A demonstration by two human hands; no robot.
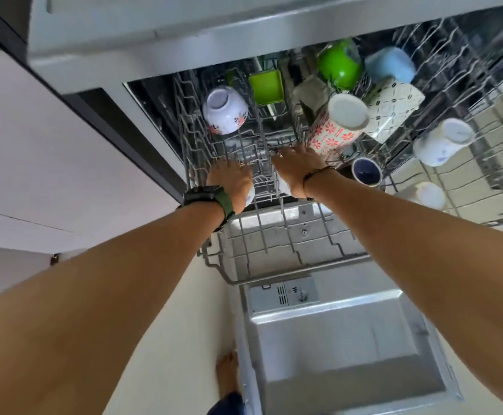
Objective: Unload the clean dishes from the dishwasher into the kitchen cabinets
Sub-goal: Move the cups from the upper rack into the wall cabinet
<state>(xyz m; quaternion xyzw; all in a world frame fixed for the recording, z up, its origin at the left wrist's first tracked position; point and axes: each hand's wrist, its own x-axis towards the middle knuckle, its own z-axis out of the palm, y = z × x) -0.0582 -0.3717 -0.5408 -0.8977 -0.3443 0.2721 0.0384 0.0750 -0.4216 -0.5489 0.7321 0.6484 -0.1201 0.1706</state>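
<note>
The dishwasher's upper rack (274, 247) is pulled out over the open door (349, 348). My left hand (229, 181), with a watch on its wrist, reaches into the rack's front left, fingers curled down over a small white dish (250, 196) that is mostly hidden. Beside it, my right hand (296, 169) curls over another white dish (283, 187), also mostly hidden. Upside down in the rack are a white floral bowl (225, 115), a tall floral mug (337, 127), a green square container (266, 86), a green cup (338, 67) and a blue cup (389, 65).
Further right in the rack sit a white patterned square container (394, 106), a white mug (442, 142), a dark blue cup (365, 172) and a white cup (430, 194). White cabinet fronts (34, 145) stand at the left. My bare foot (228, 375) is beside the door.
</note>
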